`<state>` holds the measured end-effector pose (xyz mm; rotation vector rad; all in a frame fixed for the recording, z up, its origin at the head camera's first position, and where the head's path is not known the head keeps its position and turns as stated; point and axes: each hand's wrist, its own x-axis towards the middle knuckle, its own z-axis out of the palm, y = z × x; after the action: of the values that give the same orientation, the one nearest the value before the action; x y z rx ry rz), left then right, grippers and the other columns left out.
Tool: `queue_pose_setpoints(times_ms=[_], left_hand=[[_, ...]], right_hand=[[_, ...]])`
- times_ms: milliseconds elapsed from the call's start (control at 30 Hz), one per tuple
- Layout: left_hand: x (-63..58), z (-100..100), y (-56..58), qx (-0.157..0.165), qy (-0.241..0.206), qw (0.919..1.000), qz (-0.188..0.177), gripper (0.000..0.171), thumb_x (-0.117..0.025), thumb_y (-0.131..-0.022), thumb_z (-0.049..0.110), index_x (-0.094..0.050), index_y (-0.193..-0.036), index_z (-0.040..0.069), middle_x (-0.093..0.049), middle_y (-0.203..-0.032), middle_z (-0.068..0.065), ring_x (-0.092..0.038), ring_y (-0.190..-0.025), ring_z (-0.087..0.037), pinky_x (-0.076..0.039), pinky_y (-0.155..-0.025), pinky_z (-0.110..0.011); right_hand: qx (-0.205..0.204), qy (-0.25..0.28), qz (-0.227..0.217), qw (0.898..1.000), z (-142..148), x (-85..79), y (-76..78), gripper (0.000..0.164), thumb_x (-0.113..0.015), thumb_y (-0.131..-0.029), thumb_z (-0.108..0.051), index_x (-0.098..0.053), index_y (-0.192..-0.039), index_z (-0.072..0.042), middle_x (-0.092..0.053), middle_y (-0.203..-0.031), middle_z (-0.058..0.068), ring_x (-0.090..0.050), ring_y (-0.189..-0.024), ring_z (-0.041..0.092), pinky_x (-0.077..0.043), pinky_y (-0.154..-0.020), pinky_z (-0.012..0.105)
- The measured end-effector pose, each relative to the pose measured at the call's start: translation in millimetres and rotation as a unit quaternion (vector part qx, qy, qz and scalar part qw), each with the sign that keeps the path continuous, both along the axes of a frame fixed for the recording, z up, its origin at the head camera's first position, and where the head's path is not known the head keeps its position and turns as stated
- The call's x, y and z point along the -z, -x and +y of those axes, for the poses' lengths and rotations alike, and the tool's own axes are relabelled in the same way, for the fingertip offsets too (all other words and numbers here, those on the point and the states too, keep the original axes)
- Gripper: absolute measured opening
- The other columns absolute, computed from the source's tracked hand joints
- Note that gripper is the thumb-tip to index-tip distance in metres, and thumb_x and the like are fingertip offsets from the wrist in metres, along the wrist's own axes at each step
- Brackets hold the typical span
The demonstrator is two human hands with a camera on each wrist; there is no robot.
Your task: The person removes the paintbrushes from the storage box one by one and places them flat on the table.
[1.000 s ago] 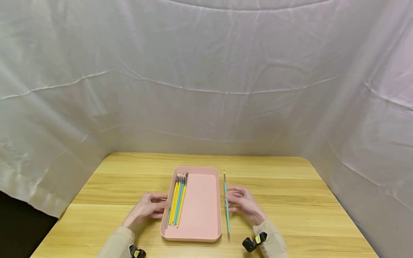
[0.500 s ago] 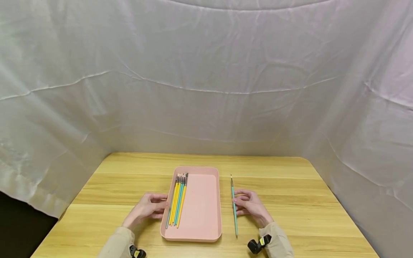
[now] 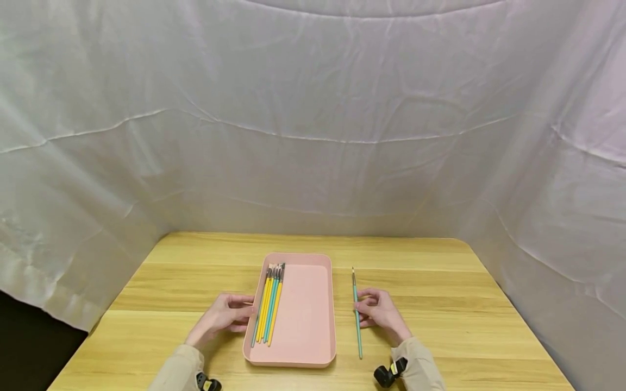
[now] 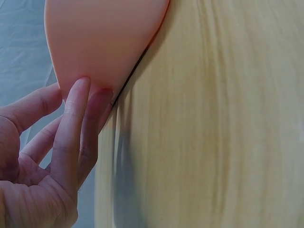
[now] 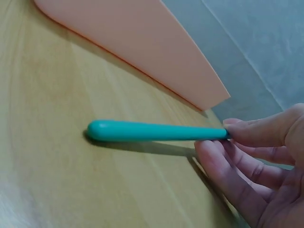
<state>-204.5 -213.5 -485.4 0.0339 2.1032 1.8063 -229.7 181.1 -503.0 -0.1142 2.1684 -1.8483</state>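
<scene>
A pink tray lies on the wooden table, with several yellow and teal paintbrushes side by side along its left inner wall. My left hand holds the tray's left side; in the left wrist view its fingers lie against the outer wall and the thumb reaches the rim. To the right of the tray, my right hand pinches a teal paintbrush by its handle between thumb and fingers. The brush's bristles point away from me. Its rounded handle end lies close above the table in the right wrist view.
The wooden table extends on both sides of the tray. A grey cloth hangs behind it and along the sides. A small black camera is strapped to the right sleeve, another to the left.
My right hand has moved right, away from the tray and slightly toward me, carrying the teal paintbrush. My left hand and the tray have stayed in place.
</scene>
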Motion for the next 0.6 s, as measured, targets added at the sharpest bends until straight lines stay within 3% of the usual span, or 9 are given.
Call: queue_pose_setpoints(times_ms=[267,600], left_hand=[[2.1,0.0,0.3,0.001,0.0,1.0,0.002,0.054,-0.069,-0.093,0.009,-0.049,-0.137,-0.015,-0.073,-0.11,-0.021,-0.075,-0.087,-0.022,-0.066,-0.073,-0.035],[2.4,-0.7,0.4,0.002,0.0,1.0,0.002,0.055,-0.07,-0.093,0.01,-0.05,-0.137,-0.015,-0.074,-0.108,-0.019,-0.075,-0.086,-0.021,-0.066,-0.073,-0.035]], right_hand=[[0.034,-0.084,0.028,0.995,-4.9,0.0,-2.1,0.034,-0.065,-0.09,0.003,-0.055,-0.119,0.017,-0.069,-0.084,0.015,-0.062,-0.056,0.012,-0.065,-0.056,0.033],[0.079,-0.166,0.025,0.983,-16.8,-4.2,1.8,0.023,-0.069,-0.085,0.004,-0.062,-0.107,0.009,-0.063,-0.078,0.011,-0.062,-0.054,0.015,-0.063,-0.053,0.032]])
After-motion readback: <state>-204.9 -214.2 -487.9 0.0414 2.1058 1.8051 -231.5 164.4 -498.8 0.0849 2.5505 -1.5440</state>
